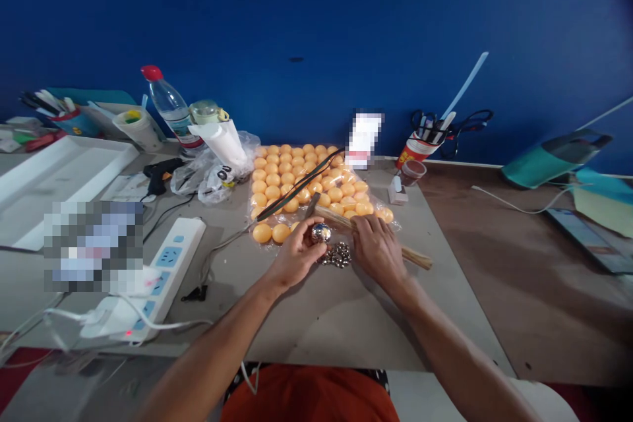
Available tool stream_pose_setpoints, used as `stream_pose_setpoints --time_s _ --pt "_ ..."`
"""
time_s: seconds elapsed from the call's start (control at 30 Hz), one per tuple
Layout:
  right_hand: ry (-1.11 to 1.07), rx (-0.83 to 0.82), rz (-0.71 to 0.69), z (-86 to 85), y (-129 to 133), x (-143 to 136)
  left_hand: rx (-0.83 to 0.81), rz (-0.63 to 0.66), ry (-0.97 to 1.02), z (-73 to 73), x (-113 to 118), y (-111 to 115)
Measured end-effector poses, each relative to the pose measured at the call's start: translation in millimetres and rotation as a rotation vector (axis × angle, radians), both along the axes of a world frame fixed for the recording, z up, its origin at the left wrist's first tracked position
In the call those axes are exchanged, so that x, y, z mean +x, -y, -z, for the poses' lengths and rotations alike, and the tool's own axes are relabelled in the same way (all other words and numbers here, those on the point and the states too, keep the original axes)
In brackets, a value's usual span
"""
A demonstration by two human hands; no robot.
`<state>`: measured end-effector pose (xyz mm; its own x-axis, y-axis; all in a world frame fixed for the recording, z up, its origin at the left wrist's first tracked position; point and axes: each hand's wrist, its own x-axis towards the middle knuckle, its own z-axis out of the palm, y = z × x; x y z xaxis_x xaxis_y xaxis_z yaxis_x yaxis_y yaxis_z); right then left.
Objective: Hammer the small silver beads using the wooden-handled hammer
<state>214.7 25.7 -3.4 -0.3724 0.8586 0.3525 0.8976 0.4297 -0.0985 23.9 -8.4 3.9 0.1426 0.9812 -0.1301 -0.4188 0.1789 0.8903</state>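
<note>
A shiny metal ball [321, 233] is held between the thumb and fingers of my left hand [295, 257]. My right hand [378, 247] is closed around the wooden handle [417, 258] of a hammer, whose dark head [312, 204] lies just behind the ball. Small shiny metal beads [341, 254] form a pile on the grey table mat between my hands. Behind them, many orange balls [271, 179] sit in rows under clear plastic, with a dark strap [299, 186] lying across them.
On the left are a white power strip [171, 270], a white tray [64, 178], a glue gun [161, 175] and a bottle [171, 105]. A red cup of tools [420, 145], a teal bottle [556, 157] and a phone [588, 237] stand or lie to the right.
</note>
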Motion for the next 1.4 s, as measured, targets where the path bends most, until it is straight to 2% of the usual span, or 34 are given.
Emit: stream_pose_setpoints --time_s 0.1,0.2,0.3,0.37,0.5,0.57,0.73,0.8,0.9,1.1,1.27,1.4 --pt "-0.183 -0.025 -0.021 1.1 -3 3 -0.001 -0.004 0.003 3.1 -2 0" --pt "-0.454 -0.033 -0.039 1.4 -6 8 -0.015 -0.019 0.072 8.1 -4 0" --pt "-0.725 -0.181 -0.065 -5.4 -5 14 -0.066 -0.032 0.178 9.6 -6 -2" --pt "-0.802 -0.31 -0.105 -13.9 -1 16 -0.105 -0.049 0.225 7.4 -8 -4" --pt "-0.761 -0.431 -0.228 -29.5 9 13 -0.174 -0.05 0.341 -1.1 -11 -8" --pt "-0.729 -0.43 -0.215 -31.0 11 11 -0.204 -0.052 0.385 -4.9 -12 -8" --pt "-0.546 -0.23 -0.107 -18.4 10 11 -0.243 -0.071 0.424 -8.2 -12 -8" --pt "-0.453 -0.166 -0.105 -12.6 8 12 -0.257 -0.083 0.44 -7.8 -13 -8" --pt "-0.362 -0.186 -0.122 -8.0 7 12 -0.278 -0.073 0.451 -7.2 -15 -10" --pt "-0.454 -0.138 -0.133 -9.7 7 11 -0.243 -0.102 0.445 -8.8 -16 -10" --pt "-0.431 -0.215 -0.164 -11.0 6 11 -0.269 -0.133 0.38 -9.5 -13 -9" --pt "-0.468 -0.165 -0.155 -12.0 6 12 -0.231 -0.145 0.368 -6.8 -11 -10"
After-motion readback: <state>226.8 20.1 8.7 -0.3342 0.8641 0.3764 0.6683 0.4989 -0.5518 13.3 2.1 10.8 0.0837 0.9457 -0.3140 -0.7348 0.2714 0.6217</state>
